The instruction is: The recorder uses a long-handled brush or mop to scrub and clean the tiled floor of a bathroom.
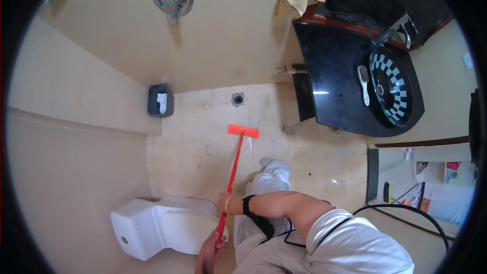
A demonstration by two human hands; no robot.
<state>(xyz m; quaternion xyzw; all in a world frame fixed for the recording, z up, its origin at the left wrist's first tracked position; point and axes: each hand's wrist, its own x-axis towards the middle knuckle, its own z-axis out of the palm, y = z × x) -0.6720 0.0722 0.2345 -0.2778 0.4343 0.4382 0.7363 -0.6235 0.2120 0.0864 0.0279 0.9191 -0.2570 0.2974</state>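
Observation:
A red floor squeegee rests with its head on the tiled floor, just below the floor drain. Its red handle slants down toward me. My right hand grips the handle partway along, with a gold bangle and a black strap at the wrist. Lower down, close to the handle's end, my left hand is closed around it. A white toilet stands to the left of both hands. My foot in a white trouser leg is right of the handle.
A square floor drain lies near the far wall. A grey bin stands in the corner. On the right is a black counter with a checkered basin and a brush. A doorway sill lies at right.

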